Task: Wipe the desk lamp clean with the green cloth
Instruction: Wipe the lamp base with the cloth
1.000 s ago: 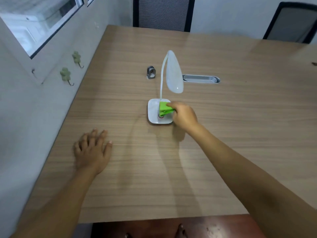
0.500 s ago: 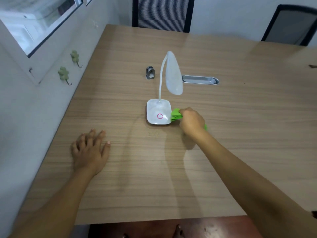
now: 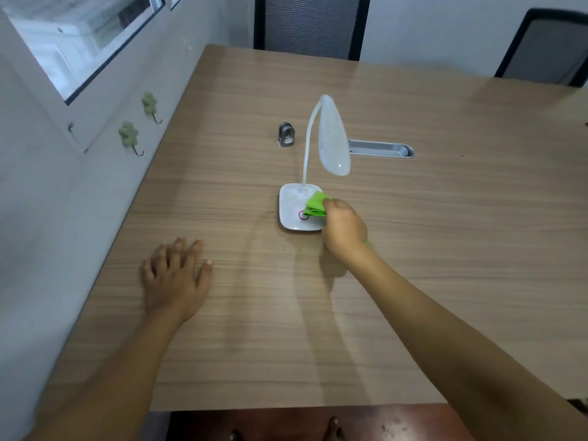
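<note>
A white desk lamp [image 3: 331, 138] with a bent neck stands mid-table on a square white base [image 3: 291, 206] with a pink ring button. My right hand [image 3: 345, 229] grips the folded green cloth [image 3: 315, 205] and presses it on the right half of the base, partly covering the ring. My left hand [image 3: 175, 278] lies flat on the wooden table [image 3: 445, 218], fingers spread, well to the left of the lamp and holding nothing.
A small grey metal object [image 3: 286, 134] stands behind the lamp to the left. A silver cable slot [image 3: 380, 148] is set in the table behind the lamp head. Two chairs [image 3: 311, 23] stand at the far edge. The wall with green hooks [image 3: 129, 136] runs along the left.
My right hand went off the base to the right with the cloth, then came back onto the base. The left hand stayed flat in place.
</note>
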Available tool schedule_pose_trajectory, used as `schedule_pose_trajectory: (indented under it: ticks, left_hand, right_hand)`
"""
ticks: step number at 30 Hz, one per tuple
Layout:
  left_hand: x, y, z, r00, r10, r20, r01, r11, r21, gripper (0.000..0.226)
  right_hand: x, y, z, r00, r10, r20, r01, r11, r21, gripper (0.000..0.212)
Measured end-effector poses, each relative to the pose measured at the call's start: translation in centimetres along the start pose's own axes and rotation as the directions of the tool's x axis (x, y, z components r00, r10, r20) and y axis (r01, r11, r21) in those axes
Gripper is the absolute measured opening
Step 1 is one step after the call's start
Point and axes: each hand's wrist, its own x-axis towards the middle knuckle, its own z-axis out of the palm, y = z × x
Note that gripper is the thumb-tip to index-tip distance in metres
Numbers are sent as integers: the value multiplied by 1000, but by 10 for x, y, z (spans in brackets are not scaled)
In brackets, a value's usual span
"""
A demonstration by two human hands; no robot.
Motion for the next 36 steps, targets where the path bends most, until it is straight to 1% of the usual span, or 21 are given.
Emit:
schedule_pose_trajectory:
  ticks: [2,3,4,7,9,11,14,16,18,21,22,24,26,29,30,33,36]
  left_hand:
    - [0,0,-1,1000,5,0,-5,1000,9,62]
    - [0,0,-1,1000,5,3,-5,1000,8,62]
    - [-1,0,-1,1000,3,5,-3,1000,5,63]
    - [-1,0,-2,1000,6,-7,-6,1000,0,62]
    - [-1,0,-2,1000,17,-9,-17,1000,4,61]
    - [-1,0,-2,1000,18,-9,-18,1000,7,61]
    - [-2,0,-3,1000,11,-10,-11,1000,-4,61]
    - [-2,0,-3,1000,10,-10,-10,1000,-1,61]
    - [-2,0,-3,1000,13,-10,-13,1000,4,62]
    - [-1,-1,-2,1000,15,-10,-15,1000,1,61]
    - [-1,-1,-1,1000,13,-11,-13,1000,-2,61]
    - [-1,0,-1,1000,13,-17,-13,1000,-8,61]
    - [-1,-1,-1,1000,15,-19,-15,1000,-9,60]
    - [-1,-1,-1,999,16,-31,-15,1000,5,60]
    - [-1,-1,-1,999,16,-33,-15,1000,11,61]
    - [0,-1,0,1000,6,-28,-6,1000,11,60]
    - [0,-1,0,999,9,-44,-8,1000,19,59]
  right_hand:
    - [6,-25,-3,985,-170,6,170,985,-16,40]
    - [11,-35,-2,973,-228,27,229,973,-27,39]
    - [15,-43,0,966,-255,54,257,966,-38,39]
    - [22,-50,12,967,-222,128,232,970,-72,35]
    - [13,-52,17,967,-211,145,226,970,-91,34]
    - [-3,-60,17,956,-235,177,256,960,-109,34]
    - [-23,-77,5,936,-261,238,289,953,-88,31]
    - [-17,-83,-7,945,-227,235,247,967,-59,27]
    - [6,-85,-17,973,-151,175,156,988,-18,25]
    - [32,-79,-13,985,-23,173,38,996,-79,30]
    - [34,-80,-6,983,6,186,8,997,-73,31]
    - [29,-88,12,978,23,206,-10,998,-65,34]
    - [21,-102,23,978,-3,209,15,998,-56,35]
    - [20,-125,14,962,-85,258,86,996,7,33]
    - [27,-129,7,963,-78,258,77,997,14,33]
    - [57,-129,-1,974,56,220,-47,998,-43,38]
    - [66,-124,7,960,135,244,-106,986,-131,38]
